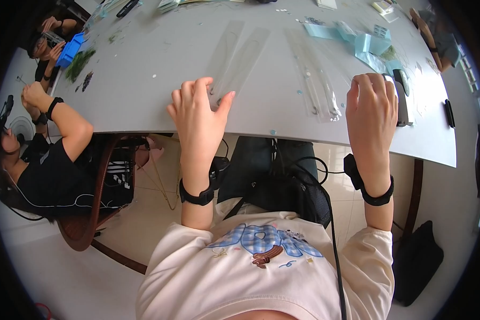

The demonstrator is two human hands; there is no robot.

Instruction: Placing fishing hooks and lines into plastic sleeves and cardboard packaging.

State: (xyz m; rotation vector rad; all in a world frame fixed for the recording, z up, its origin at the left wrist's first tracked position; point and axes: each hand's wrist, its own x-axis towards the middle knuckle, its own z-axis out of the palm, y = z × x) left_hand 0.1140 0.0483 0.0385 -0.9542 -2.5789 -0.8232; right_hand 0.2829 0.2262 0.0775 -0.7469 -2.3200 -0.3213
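Observation:
My left hand [200, 106] is over the table's near edge, its thumb and fingers apart with nothing seen between them. Beyond it lie two long clear plastic sleeves [246, 54], spread in a V, with a small dark hook [219, 102] near my thumb. My right hand [371, 106] has its fingers bent down, and its back hides whatever is under them. Just right of that hand sits a stapler [402, 98], partly covered by it. Between my hands are more clear sleeves [310, 76], and a metal hook [315, 110] shows at their near end.
Crumpled light-blue backing strips [370, 48] lie at the back right. Small round stickers [273, 132] are scattered on the grey table [144, 108]. Green strands [80, 64] and a blue bin [70, 50] held by a person are at the left. Another person's elbow [84, 128] is near the edge.

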